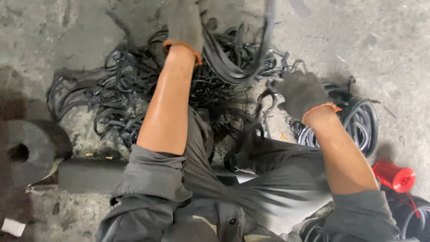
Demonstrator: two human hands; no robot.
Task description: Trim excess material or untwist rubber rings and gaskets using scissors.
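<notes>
My left hand [186,22], in a grey glove with an orange cuff, is raised at the top of the view and grips a bunch of long black rubber strips [233,62] that hang in a loop down toward the pile. My right hand [300,92], gloved the same way, reaches down among black strips at the right side of the pile; its grip is blurred. A big tangled pile of black rubber strips [112,98] lies on the concrete floor in front of my knees.
A coil of black rubber rings [360,121] lies at the right. A red spool [394,175] sits by my right elbow. A dark thick roller with a hole [27,150] and a dark bar [89,175] lie at the left.
</notes>
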